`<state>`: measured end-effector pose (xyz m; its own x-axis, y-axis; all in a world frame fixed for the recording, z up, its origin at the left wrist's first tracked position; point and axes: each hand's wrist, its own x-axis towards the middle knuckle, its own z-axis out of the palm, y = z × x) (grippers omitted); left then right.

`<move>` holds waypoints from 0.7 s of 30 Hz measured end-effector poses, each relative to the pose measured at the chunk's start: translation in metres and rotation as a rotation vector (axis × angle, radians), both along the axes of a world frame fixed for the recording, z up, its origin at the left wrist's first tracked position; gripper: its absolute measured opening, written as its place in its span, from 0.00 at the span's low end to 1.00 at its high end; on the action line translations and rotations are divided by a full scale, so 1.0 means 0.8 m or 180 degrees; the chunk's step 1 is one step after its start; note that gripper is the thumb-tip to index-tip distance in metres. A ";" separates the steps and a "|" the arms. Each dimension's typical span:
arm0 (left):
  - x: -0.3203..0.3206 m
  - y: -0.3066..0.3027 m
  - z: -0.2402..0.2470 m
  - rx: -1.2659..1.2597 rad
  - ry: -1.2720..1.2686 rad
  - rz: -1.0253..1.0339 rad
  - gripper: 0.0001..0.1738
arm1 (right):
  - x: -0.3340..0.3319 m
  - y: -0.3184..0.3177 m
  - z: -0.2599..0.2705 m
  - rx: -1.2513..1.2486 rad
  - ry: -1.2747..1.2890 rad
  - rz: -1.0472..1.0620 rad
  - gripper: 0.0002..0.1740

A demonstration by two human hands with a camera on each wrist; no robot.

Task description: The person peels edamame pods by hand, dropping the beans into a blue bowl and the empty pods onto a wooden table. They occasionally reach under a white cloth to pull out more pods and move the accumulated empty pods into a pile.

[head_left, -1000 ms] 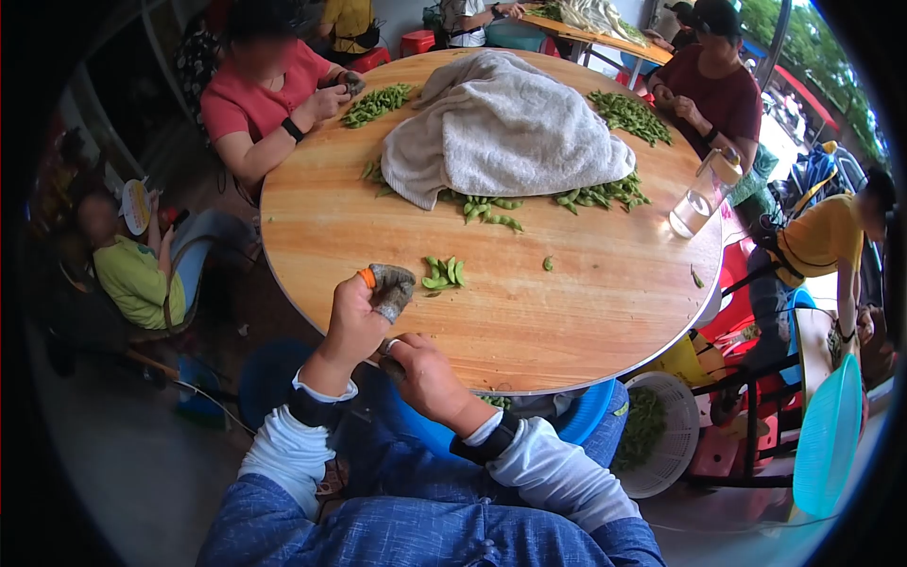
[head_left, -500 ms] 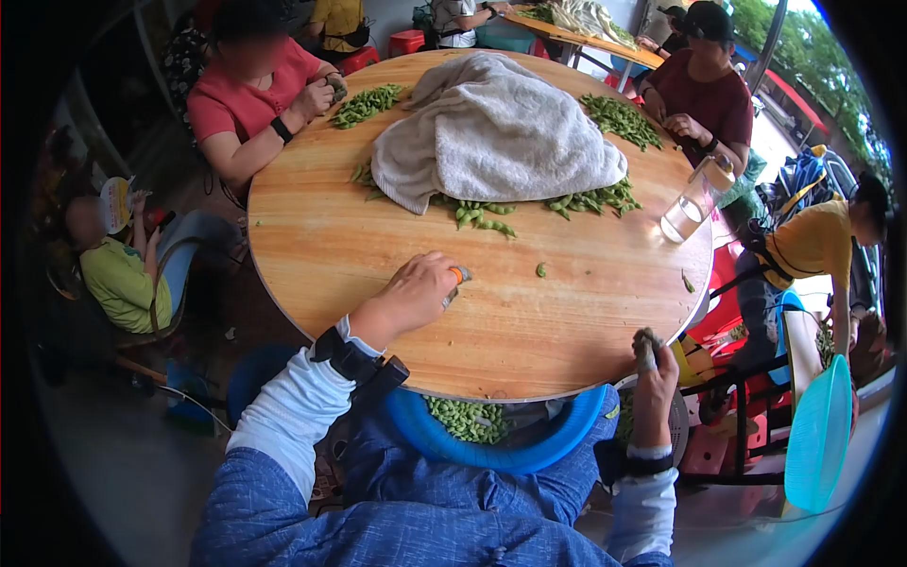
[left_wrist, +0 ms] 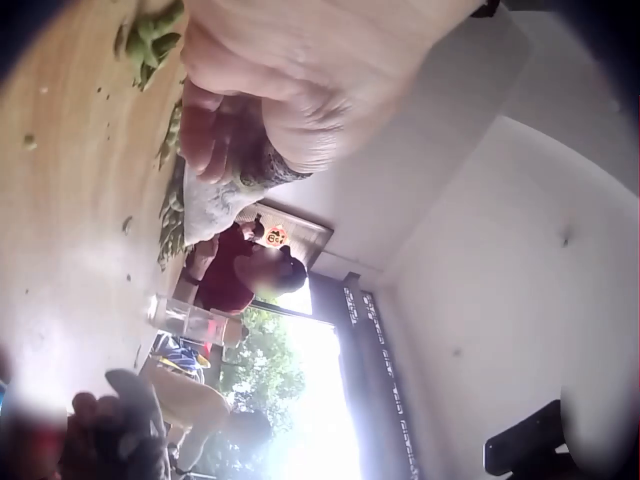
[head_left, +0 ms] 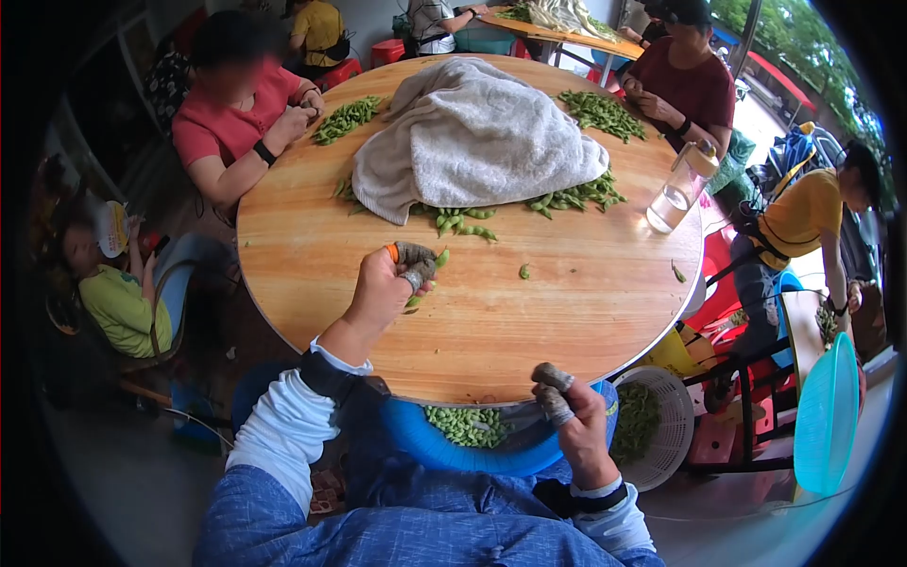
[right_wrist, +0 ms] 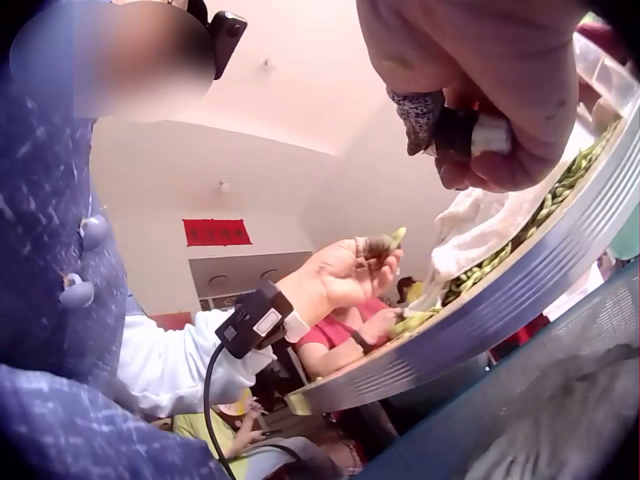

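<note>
The left hand is in the middle of the frame, just above the worktop. Its fingers pinch green pods, and one tip pokes out past the fingers, so that end is free and easy to get at. Another bit of green shows low by the palm. The right hand is lower and to the right, just past the near edge of the worktop. Its fingers are loosely bent and let go, with no pod seen in them. Both hands have gray wraps on some fingers, maybe to save the skin from rubbing. A blue bowl sits low under the near edge, by the lap, with green beans in it; down there, it can catch small things that drop. The white basket at lower right has green stuff inside and is close to the right hand. A gray towel lies over a big heap near the top middle, maybe to keep it cool and damp, and more pods stick out from under its edge. One small pod lies by itself to the right of the left hand.
</note>
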<state>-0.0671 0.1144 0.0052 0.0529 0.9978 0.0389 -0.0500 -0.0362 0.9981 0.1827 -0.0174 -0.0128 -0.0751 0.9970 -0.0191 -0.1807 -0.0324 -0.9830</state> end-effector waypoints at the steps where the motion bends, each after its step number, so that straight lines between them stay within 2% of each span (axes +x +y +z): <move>1: 0.003 -0.008 0.003 -0.0226 -0.0191 -0.0077 0.04 | -0.007 0.004 0.002 0.0010 0.0083 0.0105 0.16; 6: 0.033 -0.053 0.014 -0.0836 -0.1138 -0.0631 0.06 | -0.032 0.022 0.014 -0.0132 0.0398 0.0465 0.18; 9: 0.050 -0.083 0.015 -0.1075 -0.1355 -0.1111 0.07 | -0.030 0.026 0.015 -0.0159 0.0700 0.0633 0.16; 13: 0.061 -0.109 0.016 -0.1478 -0.1329 -0.1346 0.07 | -0.023 0.014 0.023 -0.0414 0.1072 0.0706 0.13; 21: 0.061 -0.114 0.018 -0.1286 -0.0854 -0.1672 0.08 | -0.016 -0.001 0.029 -0.0626 0.1148 0.0835 0.12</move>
<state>-0.0186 0.0228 0.0198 0.5710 0.7822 -0.2493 -0.2052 0.4300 0.8792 0.1701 -0.0181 0.0107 -0.3598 0.9237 -0.1317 -0.4695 -0.3012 -0.8299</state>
